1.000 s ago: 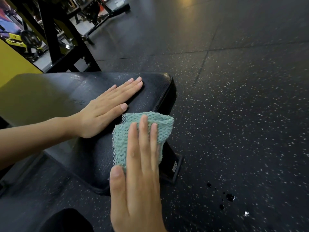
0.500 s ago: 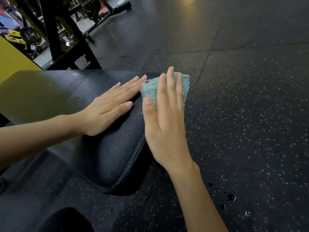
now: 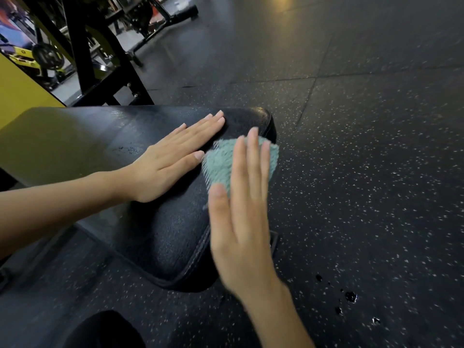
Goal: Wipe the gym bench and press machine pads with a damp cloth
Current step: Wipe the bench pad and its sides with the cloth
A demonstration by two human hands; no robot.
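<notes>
Since half a second ago our right hand [image 3: 241,222] has drawn the cloth [image 3: 223,162] back from the far corner of the bench [image 3: 170,234] toward us along its right edge, while our left hand [image 3: 173,159] has stayed where it was.

Nearest us, just before the bench's near end, a dark-clothed knee [image 3: 100,330] shows. To the right of that near end, a few dark wet spots [image 3: 350,296] lie on the speckled floor [image 3: 376,172].

Our right hand, blurred, lies flat with straight fingers pressing the teal cloth against the bench's right edge, toward its far end. Our left hand rests palm down on the bench top with fingers straight and together, its thumb tip just beside the cloth.

Beyond the bench's far left side stand a black metal frame [image 3: 77,46] and a yellow wall [image 3: 17,96].
</notes>
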